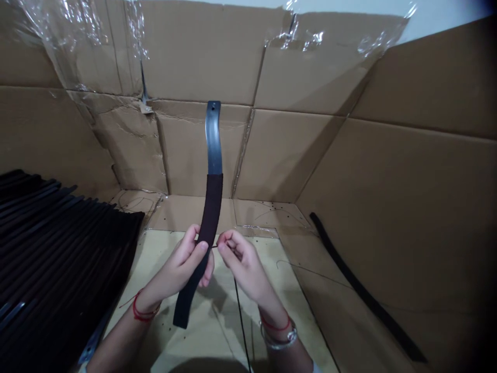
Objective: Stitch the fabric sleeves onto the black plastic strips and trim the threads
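A curved metal strip (213, 137) stands almost upright in front of me, its bare grey upper end showing small holes. Below that, a dark fabric sleeve (212, 207) covers it, and the lower end is black. My left hand (184, 261) is closed around the lower part of the covered strip, thumb on the near face. Beside it on the right, my right hand (244, 264) pinches a thin dark cord close to the strip's edge. A short taut piece spans the gap between fingers and strip. A black cord (239, 305) also hangs below the right hand.
Many dark strips (70, 259) lie stacked at the left. A single black strip (365, 290) rests against the right side. Cardboard walls (202, 52) with clear tape surround a pale board (155, 248). Loose thread (314, 269) and dark specks are scattered about.
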`<state>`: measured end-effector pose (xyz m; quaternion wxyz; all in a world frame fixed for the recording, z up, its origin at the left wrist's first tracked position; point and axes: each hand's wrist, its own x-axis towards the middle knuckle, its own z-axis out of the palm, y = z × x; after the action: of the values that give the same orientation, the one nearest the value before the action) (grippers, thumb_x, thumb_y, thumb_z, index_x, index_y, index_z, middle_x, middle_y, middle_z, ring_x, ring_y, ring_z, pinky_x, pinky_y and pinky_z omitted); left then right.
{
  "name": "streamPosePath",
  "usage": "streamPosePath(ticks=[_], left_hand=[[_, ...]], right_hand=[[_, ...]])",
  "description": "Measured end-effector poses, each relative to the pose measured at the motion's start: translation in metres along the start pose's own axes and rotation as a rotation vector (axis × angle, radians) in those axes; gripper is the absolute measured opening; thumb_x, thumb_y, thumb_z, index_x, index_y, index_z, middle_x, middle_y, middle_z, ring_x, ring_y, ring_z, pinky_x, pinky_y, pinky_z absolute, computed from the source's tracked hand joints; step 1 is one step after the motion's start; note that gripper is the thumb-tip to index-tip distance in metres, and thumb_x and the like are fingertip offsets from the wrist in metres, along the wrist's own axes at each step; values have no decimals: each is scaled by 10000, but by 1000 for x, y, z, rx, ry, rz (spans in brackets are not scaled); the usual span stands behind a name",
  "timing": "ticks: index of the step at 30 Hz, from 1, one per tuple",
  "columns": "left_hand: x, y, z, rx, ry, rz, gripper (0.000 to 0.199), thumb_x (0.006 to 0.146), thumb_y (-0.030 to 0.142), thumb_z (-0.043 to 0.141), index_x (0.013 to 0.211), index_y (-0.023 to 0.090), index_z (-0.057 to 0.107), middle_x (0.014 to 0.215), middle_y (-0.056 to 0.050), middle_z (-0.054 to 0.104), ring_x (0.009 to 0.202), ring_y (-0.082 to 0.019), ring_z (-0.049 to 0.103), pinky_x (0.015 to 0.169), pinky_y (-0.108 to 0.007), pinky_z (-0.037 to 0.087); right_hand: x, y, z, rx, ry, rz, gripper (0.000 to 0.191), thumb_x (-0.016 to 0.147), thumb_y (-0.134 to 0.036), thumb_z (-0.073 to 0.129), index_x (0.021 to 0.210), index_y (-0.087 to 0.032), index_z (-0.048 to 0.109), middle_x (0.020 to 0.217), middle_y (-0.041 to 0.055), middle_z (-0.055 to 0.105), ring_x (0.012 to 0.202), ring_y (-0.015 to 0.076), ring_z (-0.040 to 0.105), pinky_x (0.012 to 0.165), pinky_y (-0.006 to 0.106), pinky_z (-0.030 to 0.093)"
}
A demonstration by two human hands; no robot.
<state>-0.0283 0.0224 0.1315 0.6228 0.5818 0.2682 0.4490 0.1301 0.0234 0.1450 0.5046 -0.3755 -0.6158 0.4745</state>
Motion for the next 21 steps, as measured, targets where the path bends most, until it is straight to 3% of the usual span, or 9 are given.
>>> streamPosePath(ticks=[5,8,10,14,16,21], left_hand=[[4,6,-16,69,9,94,185,958,401,420,962,230,348,935,-31,654,457,-62,564,370,-161,409],[7,0,-20,26,25,102,191,958,403,419,959,236,326,1075,-59,648,474,-68,589,356,-165,418],[8,-11,-16,-32,30,65,209,958,423,408,947,238,312,998,-44,679,459,-74,587,363,-163,423],[5,-47,4,-134,30,-33,246,955,470,381,924,239,300,570,48,635,354,-88,520,349,-136,372],[0,-65,15,-173,52,-52,266,946,493,386,949,237,315,513,60,605,344,-96,516,349,-140,367],[-20,-89,38,-212,125,-128,291,929,507,427,977,233,343,530,66,589,374,-87,525,372,-141,392]], right_hand=[[-7,5,-30,-40,-232,92,208,877,-372,617,818,-173,593,739,-11,530,675,126,472,623,238,374],[-21,20,-37,23,-218,168,195,845,-361,660,834,-172,614,754,-2,566,711,138,511,682,256,409],[-32,31,-34,54,-107,184,174,823,-344,685,830,-180,627,788,8,598,759,149,540,727,269,430],[-50,49,-18,178,128,156,162,781,-320,726,769,-186,635,999,56,644,1000,199,570,872,316,449],[-58,55,-9,234,206,172,180,769,-339,736,778,-182,649,1016,69,654,1037,215,575,905,340,455],[-79,65,7,319,215,257,292,790,-424,701,661,-186,593,599,4,574,669,187,616,679,330,528]])
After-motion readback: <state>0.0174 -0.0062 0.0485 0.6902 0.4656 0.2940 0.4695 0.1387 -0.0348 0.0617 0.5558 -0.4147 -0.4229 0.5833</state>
